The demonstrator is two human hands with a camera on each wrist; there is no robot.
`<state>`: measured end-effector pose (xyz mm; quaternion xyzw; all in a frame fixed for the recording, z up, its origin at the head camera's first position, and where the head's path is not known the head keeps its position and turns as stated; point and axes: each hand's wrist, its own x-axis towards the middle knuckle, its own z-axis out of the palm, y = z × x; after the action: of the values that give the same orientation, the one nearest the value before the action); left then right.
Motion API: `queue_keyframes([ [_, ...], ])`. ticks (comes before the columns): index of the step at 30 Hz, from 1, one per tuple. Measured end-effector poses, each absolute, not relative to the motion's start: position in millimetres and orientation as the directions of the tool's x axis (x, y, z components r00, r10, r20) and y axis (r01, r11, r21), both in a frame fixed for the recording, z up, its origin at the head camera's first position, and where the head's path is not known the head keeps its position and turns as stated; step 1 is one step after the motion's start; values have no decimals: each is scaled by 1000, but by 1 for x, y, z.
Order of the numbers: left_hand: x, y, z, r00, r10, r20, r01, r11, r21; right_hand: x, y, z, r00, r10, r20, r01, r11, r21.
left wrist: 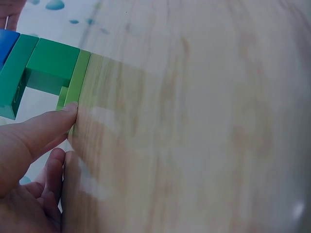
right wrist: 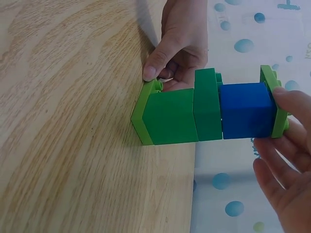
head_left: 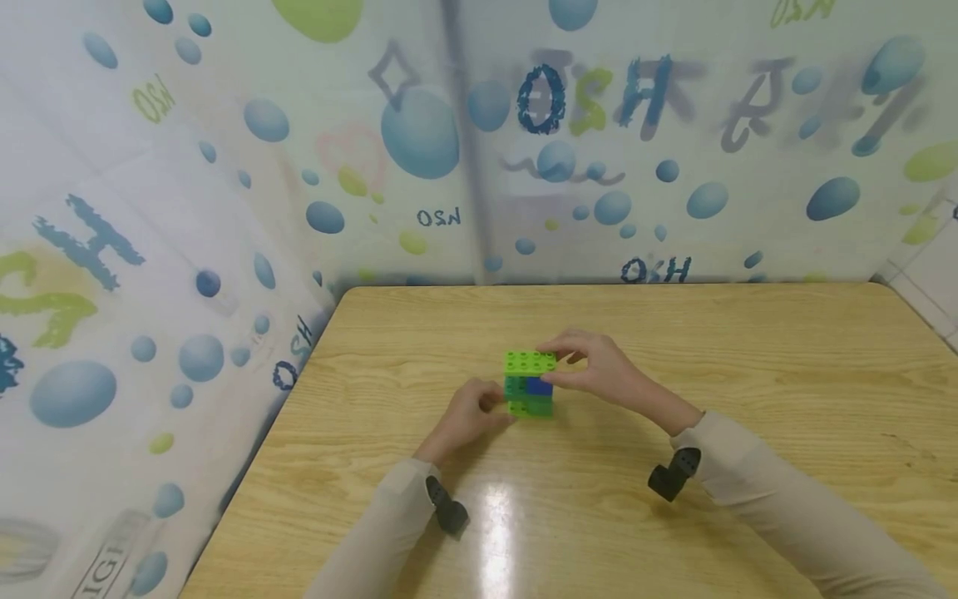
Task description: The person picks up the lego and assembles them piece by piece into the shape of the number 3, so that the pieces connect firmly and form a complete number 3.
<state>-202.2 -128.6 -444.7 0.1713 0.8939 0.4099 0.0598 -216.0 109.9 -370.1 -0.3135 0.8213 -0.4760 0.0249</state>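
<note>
A small tower of toy building bricks stands on the wooden table. At its foot lies a lime green plate [right wrist: 141,114], which carries a green brick [right wrist: 171,116] at one end. Above come a darker green brick [right wrist: 207,104] and a blue brick [right wrist: 247,110]. A second lime green plate [head_left: 530,363] caps the tower. My left hand [head_left: 467,414] pinches the bottom plate's edge between thumb and finger. From the right, my right hand [head_left: 602,366] holds the top plate by thumb and fingers. In the left wrist view a gap shows beside the green brick [left wrist: 53,60].
The wooden table [head_left: 711,333] extends around the tower, with glare near its front. A printed curtain [head_left: 419,241] with blue and green spots hangs behind the table and along its left side. Each wrist bears a small black camera [head_left: 674,474].
</note>
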Motion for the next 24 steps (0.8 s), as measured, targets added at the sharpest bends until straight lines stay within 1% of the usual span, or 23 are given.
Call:
queue_keyframes([
  [7,-202,-129,-444,-921,383,62,299,597,744,-218,108,-373,-793,-539,285,-521,357,-775],
  [14,-203,-128,-444,-934,357,35,260,608,750,-218,109,-372,-798,-539,268,-501,348,-792],
  [24,-202,-128,-443,-935,354,27,249,601,759,-222,108,-370,-777,-577,252,-520,363,-773],
])
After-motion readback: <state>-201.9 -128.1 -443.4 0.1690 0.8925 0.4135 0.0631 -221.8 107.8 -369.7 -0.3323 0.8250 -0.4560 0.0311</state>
